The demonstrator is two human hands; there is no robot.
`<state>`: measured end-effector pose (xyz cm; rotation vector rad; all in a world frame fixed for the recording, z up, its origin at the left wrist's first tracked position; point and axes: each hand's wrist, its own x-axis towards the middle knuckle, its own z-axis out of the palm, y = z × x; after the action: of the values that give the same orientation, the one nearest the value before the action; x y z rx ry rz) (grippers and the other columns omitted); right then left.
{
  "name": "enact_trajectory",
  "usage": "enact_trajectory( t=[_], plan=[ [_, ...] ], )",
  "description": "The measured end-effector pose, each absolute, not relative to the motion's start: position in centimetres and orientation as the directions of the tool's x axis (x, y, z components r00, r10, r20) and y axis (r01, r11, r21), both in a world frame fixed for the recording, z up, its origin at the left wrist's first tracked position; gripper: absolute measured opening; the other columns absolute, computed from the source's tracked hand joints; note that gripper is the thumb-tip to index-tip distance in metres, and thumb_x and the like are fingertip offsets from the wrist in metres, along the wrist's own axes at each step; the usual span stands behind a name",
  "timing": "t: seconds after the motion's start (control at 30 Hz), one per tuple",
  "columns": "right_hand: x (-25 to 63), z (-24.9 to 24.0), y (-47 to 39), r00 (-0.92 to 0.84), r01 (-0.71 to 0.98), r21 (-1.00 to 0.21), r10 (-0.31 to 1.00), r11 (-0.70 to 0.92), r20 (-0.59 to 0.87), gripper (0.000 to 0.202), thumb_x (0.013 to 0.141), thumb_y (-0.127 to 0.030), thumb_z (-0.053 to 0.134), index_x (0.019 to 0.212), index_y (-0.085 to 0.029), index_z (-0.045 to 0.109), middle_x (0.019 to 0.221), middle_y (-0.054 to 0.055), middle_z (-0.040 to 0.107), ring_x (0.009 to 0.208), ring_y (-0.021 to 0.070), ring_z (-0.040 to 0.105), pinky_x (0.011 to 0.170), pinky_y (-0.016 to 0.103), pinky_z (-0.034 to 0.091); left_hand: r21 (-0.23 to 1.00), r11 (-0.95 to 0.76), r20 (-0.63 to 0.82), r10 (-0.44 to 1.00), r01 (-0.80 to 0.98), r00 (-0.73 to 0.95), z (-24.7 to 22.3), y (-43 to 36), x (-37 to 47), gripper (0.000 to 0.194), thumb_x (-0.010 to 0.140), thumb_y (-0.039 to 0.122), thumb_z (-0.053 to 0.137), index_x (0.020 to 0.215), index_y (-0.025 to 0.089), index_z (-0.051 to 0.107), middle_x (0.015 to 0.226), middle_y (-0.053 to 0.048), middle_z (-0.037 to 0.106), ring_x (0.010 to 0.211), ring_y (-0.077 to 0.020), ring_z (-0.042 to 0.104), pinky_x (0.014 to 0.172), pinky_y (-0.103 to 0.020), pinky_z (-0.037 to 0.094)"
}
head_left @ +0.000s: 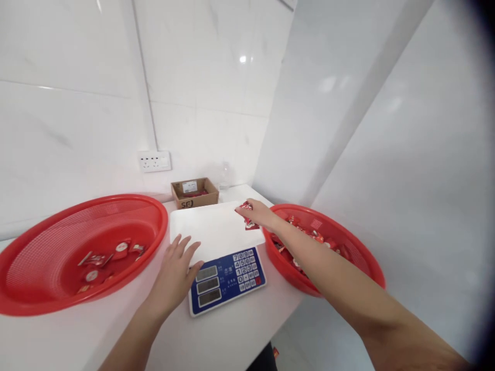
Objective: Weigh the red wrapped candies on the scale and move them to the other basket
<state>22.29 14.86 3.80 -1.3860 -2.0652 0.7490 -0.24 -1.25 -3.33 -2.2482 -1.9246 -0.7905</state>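
Note:
My right hand holds a small red packet with white markings over the right edge of the scale's white pan. My left hand has its fingers spread, with nothing in it, by the pan's lower left corner and the left end of the blue keypad panel. On the right, beneath my right forearm, stands a red basket with many red packets. A wider red basket on the left has several packets at its bottom.
A small cardboard box with red items stands behind the scale, with a clear bottle beside it. A wall socket is above. Walls bound the white table at the back and right.

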Motion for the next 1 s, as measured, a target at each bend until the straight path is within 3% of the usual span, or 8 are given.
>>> enact_trajectory(
  t=[0.17, 0.33, 0.43, 0.63, 0.77, 0.9, 1.0],
  plan=[
    [17.2, 2.8, 14.1, -0.525, 0.569, -0.751, 0.851, 0.335, -0.018, 0.041, 0.077, -0.045, 0.058, 0.109, -0.018, 0.058, 0.087, 0.005, 0.066, 0.060, 0.0105, 0.057, 0.055, 0.022, 0.046, 0.276, -0.168, 0.361, 0.931, 0.946, 0.059, -3.1, -1.5, -0.3, 0.038, 0.087, 0.032, 0.046, 0.123, 0.019, 0.051, 0.135, -0.013, 0.045, 0.133, -0.0335, 0.024, 0.103, -0.053, 0.029],
    [16.6, 1.8, 14.6, -0.557, 0.544, -0.757, 0.831, 0.363, -0.002, 0.046, 0.074, -0.016, 0.058, 0.119, -0.018, 0.054, 0.109, 0.010, 0.062, 0.088, 0.0157, 0.061, 0.067, 0.023, 0.049, 0.308, -0.148, 0.319, 0.947, 0.940, 0.045, -3.0, -1.5, -0.4, 0.039, 0.088, 0.033, 0.046, 0.125, 0.021, 0.049, 0.138, -0.011, 0.042, 0.135, -0.0324, 0.022, 0.104, -0.053, 0.027],
    [17.2, 1.3, 14.9, -0.588, 0.517, -0.762, 0.809, 0.391, 0.016, 0.054, 0.072, -0.010, 0.055, 0.125, -0.020, 0.049, 0.122, 0.011, 0.057, 0.097, 0.0159, 0.060, 0.075, 0.025, 0.050, 0.312, -0.140, 0.301, 0.953, 0.940, 0.042, -3.1, -1.5, -0.5, 0.041, 0.088, 0.036, 0.045, 0.127, 0.021, 0.047, 0.139, -0.010, 0.042, 0.135, -0.0320, 0.021, 0.105, -0.053, 0.024],
    [21.6, 1.6, 15.5, -0.487, 0.599, -0.677, 0.865, 0.428, 0.116, 0.056, 0.078, -0.017, 0.053, 0.132, -0.024, 0.041, 0.137, 0.007, 0.045, 0.116, 0.0191, 0.049, 0.095, 0.036, 0.042, 0.324, -0.125, 0.256, 0.966, 0.938, 0.040, -3.0, -1.4, -0.7, 0.046, 0.089, 0.042, 0.041, 0.129, 0.021, 0.045, 0.142, -0.010, 0.038, 0.136, -0.0321, 0.016, 0.106, -0.055, 0.021],
    [28.2, 1.4, 16.2, -0.359, 0.725, -0.581, 0.923, 0.369, 0.138, 0.046, 0.080, -0.021, 0.049, 0.126, -0.019, 0.047, 0.130, 0.010, 0.051, 0.118, 0.0224, 0.048, 0.101, 0.040, 0.034, 0.340, -0.127, 0.269, 0.962, 0.932, 0.033, -2.9, -1.4, -0.7, 0.046, 0.089, 0.042, 0.041, 0.130, 0.021, 0.045, 0.142, -0.009, 0.038, 0.136, -0.0307, 0.016, 0.107, -0.054, 0.021],
    [34.8, -0.5, 15.7, -0.340, 0.818, -0.499, 0.940, 0.287, -0.018, 0.044, 0.073, -0.026, 0.057, 0.117, -0.017, 0.056, 0.114, 0.012, 0.062, 0.108, 0.0275, 0.056, 0.095, 0.041, 0.040, 0.329, -0.152, 0.330, 0.943, 0.932, 0.037, -3.2, -1.2, -0.7, 0.045, 0.089, 0.042, 0.040, 0.129, 0.021, 0.046, 0.139, -0.010, 0.042, 0.135, -0.0300, 0.021, 0.106, -0.053, 0.025],
    [37.5, -2.5, 14.8, -0.388, 0.843, -0.460, 0.908, 0.280, -0.156, 0.059, 0.064, -0.033, 0.067, 0.121, -0.021, 0.056, 0.119, 0.009, 0.061, 0.110, 0.0289, 0.055, 0.094, 0.039, 0.041, 0.313, -0.173, 0.371, 0.928, 0.934, 0.048, -3.5, -1.0, -0.6, 0.045, 0.089, 0.043, 0.040, 0.126, 0.020, 0.049, 0.136, -0.010, 0.046, 0.134, -0.0307, 0.026, 0.104, -0.053, 0.028]
  ],
)
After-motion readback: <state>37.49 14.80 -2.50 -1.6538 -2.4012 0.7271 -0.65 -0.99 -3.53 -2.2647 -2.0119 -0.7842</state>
